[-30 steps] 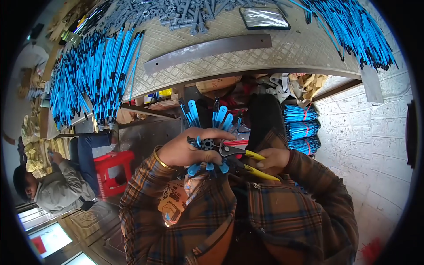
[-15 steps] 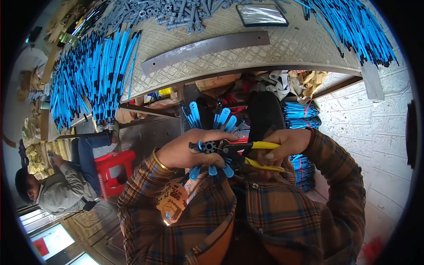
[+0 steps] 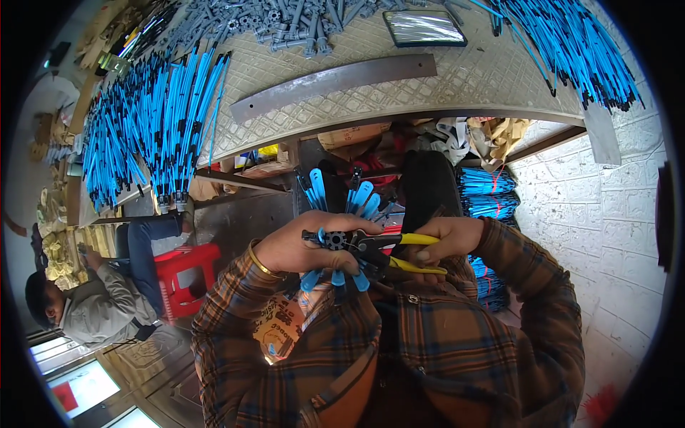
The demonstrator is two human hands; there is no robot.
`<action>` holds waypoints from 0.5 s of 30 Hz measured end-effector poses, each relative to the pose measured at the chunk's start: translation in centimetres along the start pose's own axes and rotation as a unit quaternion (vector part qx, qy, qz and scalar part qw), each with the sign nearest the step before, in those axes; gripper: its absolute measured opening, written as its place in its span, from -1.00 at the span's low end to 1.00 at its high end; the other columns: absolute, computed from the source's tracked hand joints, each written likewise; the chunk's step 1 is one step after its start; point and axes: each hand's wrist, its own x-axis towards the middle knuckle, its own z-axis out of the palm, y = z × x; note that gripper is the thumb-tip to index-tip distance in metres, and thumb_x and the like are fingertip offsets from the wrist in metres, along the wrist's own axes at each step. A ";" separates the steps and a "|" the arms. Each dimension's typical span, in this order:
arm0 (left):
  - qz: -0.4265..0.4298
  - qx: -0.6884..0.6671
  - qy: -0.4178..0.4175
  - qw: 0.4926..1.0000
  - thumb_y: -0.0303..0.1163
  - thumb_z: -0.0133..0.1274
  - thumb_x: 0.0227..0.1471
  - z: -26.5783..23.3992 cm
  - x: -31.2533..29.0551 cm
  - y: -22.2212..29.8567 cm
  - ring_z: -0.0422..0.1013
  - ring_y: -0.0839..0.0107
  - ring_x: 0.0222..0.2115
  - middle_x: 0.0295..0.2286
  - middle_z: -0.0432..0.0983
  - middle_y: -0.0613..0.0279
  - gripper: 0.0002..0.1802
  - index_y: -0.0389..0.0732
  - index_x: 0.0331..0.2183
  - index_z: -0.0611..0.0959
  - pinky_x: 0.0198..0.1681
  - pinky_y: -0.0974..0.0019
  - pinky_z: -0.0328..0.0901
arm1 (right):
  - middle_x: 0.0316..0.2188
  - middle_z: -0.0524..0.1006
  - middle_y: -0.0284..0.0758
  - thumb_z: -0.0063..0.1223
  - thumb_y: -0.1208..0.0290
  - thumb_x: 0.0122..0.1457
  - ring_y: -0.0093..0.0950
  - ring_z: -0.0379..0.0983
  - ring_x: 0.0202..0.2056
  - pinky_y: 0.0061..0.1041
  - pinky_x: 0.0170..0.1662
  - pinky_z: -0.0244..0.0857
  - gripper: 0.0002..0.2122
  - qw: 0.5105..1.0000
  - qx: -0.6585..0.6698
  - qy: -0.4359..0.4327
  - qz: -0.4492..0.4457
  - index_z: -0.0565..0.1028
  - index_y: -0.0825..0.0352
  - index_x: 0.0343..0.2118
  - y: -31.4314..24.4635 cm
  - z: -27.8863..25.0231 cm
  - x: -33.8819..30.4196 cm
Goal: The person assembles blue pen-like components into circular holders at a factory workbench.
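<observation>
My left hand is closed around a folded bundle of blue strips with a black notched hub. Rounded blue strip ends fan out above the fingers, and shorter ones stick out below. In my right hand are yellow-handled pliers, gripped by both handles. The dark jaws of the pliers reach the right side of the hub, between my left thumb and fingers. Exactly what the jaws bite on is hidden.
Ahead is a patterned table bearing a curved metal strip, grey plastic parts, a dark-framed tray and blue rod piles. Tied blue bundles stand by the right wall. A person sits left near a red stool.
My right hand and the pliers have shifted slightly left, closer to the hub. The handles sit a little nearer each other. My left hand keeps its hold.
</observation>
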 end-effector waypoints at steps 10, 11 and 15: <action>-0.093 -0.085 -0.079 0.989 -0.46 0.16 -0.18 -1.1 -0.3 0.5 0.42 0.42 -0.28 -0.26 0.48 0.12 -0.46 -0.23 -0.06 0.44 -0.21 0.36 0.28 | -0.56 0.34 -0.43 -0.12 0.16 0.17 -0.65 0.28 -0.49 -0.60 -0.39 0.25 -0.69 0.995 0.036 -0.025 -0.091 0.37 0.40 -0.36 4.5 0.3 2.4; -0.074 -0.076 -0.090 0.990 -0.45 0.15 -0.17 -1.1 -0.3 0.4 0.42 0.42 -0.28 -0.26 0.48 0.12 -0.46 -0.23 -0.06 0.43 -0.20 0.36 0.28 | -0.56 0.34 -0.43 -0.12 0.16 0.17 -0.65 0.28 -0.49 -0.60 -0.39 0.25 -0.69 0.995 0.037 -0.026 -0.091 0.37 0.40 -0.36 4.5 0.3 2.3; -0.075 -0.088 -0.099 0.988 -0.30 0.21 -0.21 -0.9 0.3 1.2 0.43 0.30 -0.25 -0.28 0.49 0.06 -0.39 -0.31 -0.08 0.44 -0.17 0.32 0.27 | -0.55 0.41 -0.41 -0.17 0.10 0.18 -0.67 0.34 -0.57 -0.65 -0.49 0.27 -0.63 0.988 -0.059 0.008 -0.146 0.37 0.37 -0.19 3.9 1.3 1.1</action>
